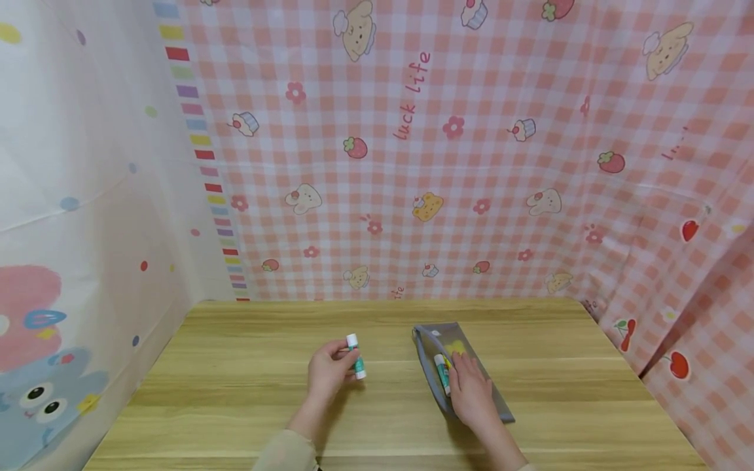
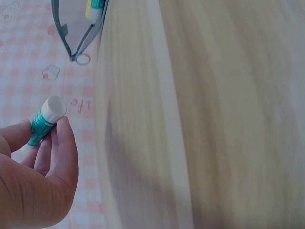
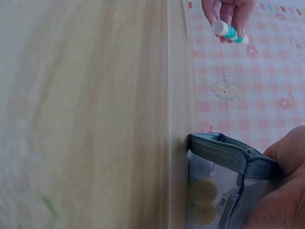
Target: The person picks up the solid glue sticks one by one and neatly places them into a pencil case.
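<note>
My left hand (image 1: 328,371) pinches a glue stick (image 1: 356,357) with a teal label and white ends, above the table. In the left wrist view, thumb and fingers sit around the glue stick (image 2: 44,119). My right hand (image 1: 471,391) grips the edge of a grey mesh zipper pouch (image 1: 429,366), whose mouth gapes toward the left hand. Inside the pouch lies another glue stick (image 1: 442,374), beside something yellow that the right hand partly covers. Through the mesh, the right wrist view shows round yellow ends (image 3: 204,192) near the thumb side of the right hand (image 3: 286,183).
The wood-grain table (image 1: 224,386) carries the pouch right of its middle. Behind it hangs a pink checked cloth (image 1: 377,176) with cartoon prints; a white patterned cloth (image 1: 106,216) hangs on the left, and more checked cloth borders the right side.
</note>
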{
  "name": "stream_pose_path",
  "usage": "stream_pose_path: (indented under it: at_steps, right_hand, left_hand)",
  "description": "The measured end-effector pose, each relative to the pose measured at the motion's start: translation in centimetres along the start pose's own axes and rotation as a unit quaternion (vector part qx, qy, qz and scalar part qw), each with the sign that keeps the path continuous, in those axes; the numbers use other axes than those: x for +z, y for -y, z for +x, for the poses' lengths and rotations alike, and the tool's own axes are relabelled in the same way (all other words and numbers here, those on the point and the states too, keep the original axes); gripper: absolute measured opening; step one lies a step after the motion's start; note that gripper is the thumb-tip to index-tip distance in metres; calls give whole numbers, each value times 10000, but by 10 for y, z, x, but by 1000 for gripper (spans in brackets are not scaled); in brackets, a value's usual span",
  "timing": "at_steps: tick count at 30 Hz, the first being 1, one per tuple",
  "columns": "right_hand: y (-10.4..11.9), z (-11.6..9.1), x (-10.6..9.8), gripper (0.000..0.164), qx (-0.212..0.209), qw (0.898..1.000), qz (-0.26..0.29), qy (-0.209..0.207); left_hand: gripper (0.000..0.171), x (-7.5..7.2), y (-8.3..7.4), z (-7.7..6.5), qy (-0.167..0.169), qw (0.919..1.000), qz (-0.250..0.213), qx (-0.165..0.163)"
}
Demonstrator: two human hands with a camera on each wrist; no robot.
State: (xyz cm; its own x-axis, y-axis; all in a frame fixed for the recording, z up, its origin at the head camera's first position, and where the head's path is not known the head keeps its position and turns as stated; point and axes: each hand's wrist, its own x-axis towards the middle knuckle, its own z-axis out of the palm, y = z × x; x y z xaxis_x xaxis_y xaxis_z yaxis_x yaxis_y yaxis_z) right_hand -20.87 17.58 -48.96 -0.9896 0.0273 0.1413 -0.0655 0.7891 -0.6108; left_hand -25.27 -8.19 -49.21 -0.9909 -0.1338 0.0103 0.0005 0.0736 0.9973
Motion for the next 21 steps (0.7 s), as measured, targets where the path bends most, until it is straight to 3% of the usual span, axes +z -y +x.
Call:
stream_pose_path:
  at_steps: [12, 21]
  right_hand:
    - [-1, 0, -1, 41, 39, 10000, -13, -30]
    - [0, 0, -2, 41, 7, 10000, 11, -37]
  left_hand:
    - [32, 39, 1, -9, 355, 9981, -372, -334]
    - [30, 67, 3, -17, 567, 9964, -371, -508]
